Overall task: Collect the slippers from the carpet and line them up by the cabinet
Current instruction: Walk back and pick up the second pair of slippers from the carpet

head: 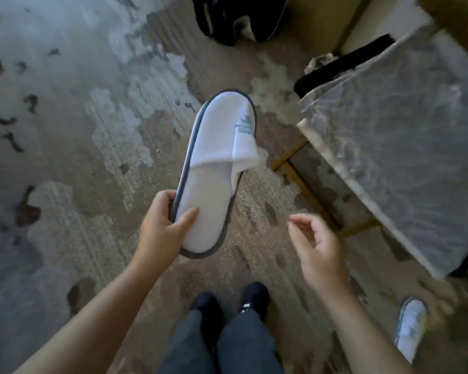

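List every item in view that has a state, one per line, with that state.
Held slipper: off the carpet, heel end in the left hand's grip, upper flap loose on the right side.
Second slipper: lying on the carpet at lower right, untouched.
Left hand: closed on the held slipper.
Right hand: empty, fingers loosely curled.
Marble table: standing at right.

I have just one camera, worn on the person's head. It looks forward and steeply down, so I see the carpet (65, 157) below, both arms reaching out from the bottom edge, and the feet (230, 303) close underneath.
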Tool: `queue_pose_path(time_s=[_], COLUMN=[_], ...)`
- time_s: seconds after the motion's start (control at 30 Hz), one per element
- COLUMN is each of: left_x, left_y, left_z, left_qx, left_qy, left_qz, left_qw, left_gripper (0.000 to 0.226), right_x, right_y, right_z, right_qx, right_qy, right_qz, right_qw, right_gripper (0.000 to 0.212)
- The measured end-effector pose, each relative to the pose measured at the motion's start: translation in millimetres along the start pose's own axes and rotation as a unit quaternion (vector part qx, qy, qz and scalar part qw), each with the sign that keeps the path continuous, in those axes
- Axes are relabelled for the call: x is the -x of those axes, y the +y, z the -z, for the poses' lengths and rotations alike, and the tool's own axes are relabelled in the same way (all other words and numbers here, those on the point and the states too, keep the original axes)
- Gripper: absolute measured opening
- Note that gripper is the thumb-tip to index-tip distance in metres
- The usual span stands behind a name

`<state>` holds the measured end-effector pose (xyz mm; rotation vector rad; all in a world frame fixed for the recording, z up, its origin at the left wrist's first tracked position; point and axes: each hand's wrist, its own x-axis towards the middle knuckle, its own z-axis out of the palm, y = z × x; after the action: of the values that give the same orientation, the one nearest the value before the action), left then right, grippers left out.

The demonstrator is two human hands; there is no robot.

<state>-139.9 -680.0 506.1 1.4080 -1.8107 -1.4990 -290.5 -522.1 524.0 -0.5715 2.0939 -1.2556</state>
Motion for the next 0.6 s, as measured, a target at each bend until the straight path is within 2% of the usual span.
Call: queue_pose_path(time_s=[0.13,0.23,0.43,0.6], left_x=[23,49,132,230], left_y=[68,110,167,182], left_z=[-8,-30,-105,-174], left_qx=[-0.004,-0.003,-0.015,-0.043], left_qy=[-0.07,-0.139,-0.297,-0.4], left_qz=[-0.071,-0.112,-0.173,-0.215], left_qw=[0.995,0.984,0.939,0.89], left_gripper=[0.024,0.024,0.014,0.016], right_x=[62,113,226,321], right_y=[-32,-32,-15,13], right_z=[52,84,140,175], right_qx=[-0.042,-0.066,-0.099,-0.132], right_qy=[0.109,0.219,0.379,0.494], right_qz=[-0.01,-0.033,-0.086,-0.137], right_qw=[0.993,0.973,0.916,0.848], right_gripper=[0.017,0.019,0.022,0.016])
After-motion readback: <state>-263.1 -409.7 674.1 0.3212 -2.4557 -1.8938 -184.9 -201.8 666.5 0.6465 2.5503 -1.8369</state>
